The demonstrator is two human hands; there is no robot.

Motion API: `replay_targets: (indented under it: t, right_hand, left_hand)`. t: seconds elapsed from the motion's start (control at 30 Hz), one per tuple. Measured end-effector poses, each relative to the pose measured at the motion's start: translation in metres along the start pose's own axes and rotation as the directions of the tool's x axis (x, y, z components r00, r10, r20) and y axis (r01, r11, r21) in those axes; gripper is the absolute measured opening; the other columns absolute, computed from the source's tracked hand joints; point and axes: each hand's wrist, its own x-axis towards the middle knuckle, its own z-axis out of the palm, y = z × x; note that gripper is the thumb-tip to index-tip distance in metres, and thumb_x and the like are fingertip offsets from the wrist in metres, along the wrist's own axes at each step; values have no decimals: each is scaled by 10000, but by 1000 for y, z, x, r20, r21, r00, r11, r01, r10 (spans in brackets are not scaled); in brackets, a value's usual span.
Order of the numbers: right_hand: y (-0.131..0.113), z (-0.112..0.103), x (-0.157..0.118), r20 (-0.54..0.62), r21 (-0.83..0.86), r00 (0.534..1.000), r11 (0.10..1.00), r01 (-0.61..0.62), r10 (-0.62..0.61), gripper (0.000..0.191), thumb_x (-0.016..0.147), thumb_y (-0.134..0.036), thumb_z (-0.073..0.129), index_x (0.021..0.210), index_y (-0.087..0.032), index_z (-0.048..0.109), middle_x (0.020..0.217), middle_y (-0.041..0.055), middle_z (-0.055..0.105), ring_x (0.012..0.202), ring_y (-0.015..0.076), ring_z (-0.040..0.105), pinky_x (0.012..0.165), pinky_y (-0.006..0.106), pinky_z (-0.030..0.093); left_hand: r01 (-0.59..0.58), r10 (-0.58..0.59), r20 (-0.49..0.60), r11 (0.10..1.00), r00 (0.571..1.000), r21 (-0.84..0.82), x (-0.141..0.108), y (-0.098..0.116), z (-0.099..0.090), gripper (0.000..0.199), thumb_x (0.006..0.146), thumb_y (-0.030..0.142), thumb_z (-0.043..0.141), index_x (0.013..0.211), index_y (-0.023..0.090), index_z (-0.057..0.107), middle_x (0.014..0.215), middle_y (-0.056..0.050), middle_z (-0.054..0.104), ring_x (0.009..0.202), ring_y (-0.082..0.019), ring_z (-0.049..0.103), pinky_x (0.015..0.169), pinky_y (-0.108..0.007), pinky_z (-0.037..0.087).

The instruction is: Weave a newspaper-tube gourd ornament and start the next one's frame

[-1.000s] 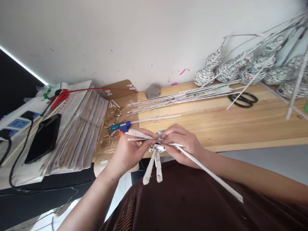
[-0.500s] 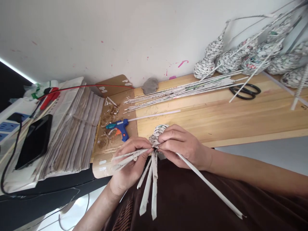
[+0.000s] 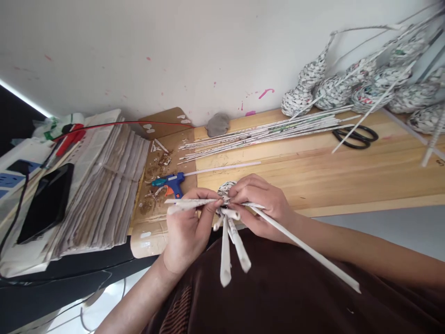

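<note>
Between my hands is a small woven newspaper piece (image 3: 226,187), mostly hidden by my fingers, with several rolled paper tubes (image 3: 225,260) fanning out from it toward me. My left hand (image 3: 189,218) is closed, thumb and fingers pinching tubes where they meet the weave; some of these stick out to the left. My right hand (image 3: 262,204) is closed at the same spot, its fingertips on the weave. A long paper tube (image 3: 309,248) runs from under my right fingers down to the right, over the brown clothing.
A blue glue gun (image 3: 170,183) lies on cardboard at left, beside a tied newspaper stack (image 3: 104,185) and a black phone (image 3: 47,202). Thin paper sticks (image 3: 264,132), black scissors (image 3: 356,137) and a grey lump (image 3: 218,124) lie farther back. Woven gourd shapes (image 3: 297,99) lean against the wall.
The woven piece has turned slightly: the hanging tubes now point more to the right and look shorter. The tubes at my left hand lie flatter, and the long tube's end has risen a little.
</note>
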Motion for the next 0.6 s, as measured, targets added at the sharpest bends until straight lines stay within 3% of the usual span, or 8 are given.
replay_targets:
  t: [0.1,0.27,0.37,0.47,0.6]
  right_hand:
    - [1,-2,4,-27,17,996,997,-79,80,63,849,-150,678,891,-198,680,868,72,710,845,194,650,792,347,547]
    - [0,-5,8,-40,56,972,972,-229,231,53,846,-150,670,874,-192,689,844,51,715,800,172,671,756,309,548]
    - [0,-8,8,-38,41,960,960,-276,277,105,837,-124,658,905,-192,700,859,47,712,805,169,677,757,304,551]
    - [0,-11,5,-22,-26,981,980,-196,195,136,825,-97,666,913,-189,715,881,58,703,828,173,668,771,312,553]
    - [-1,-11,-1,18,-91,1000,996,14,-13,229,818,-98,700,1028,-188,714,928,85,694,861,184,649,785,337,559]
  left_hand:
    - [2,-4,49,999,999,53,15,5,0,86,900,253,640,864,191,686,806,-14,704,712,-145,661,672,-253,511]
    - [28,-25,85,999,996,-31,30,3,6,127,901,298,634,888,183,685,814,-39,721,740,-178,680,673,-274,516]
    - [-1,-2,67,999,998,46,35,3,10,128,896,294,629,893,177,683,785,-41,716,724,-186,671,671,-285,499]
    - [-20,15,83,998,996,58,37,2,11,124,899,277,617,880,175,684,822,-53,715,767,-193,671,692,-289,496]
    - [13,2,120,993,993,-120,33,-2,11,102,903,260,624,855,201,692,855,-37,716,789,-177,683,693,-271,520]
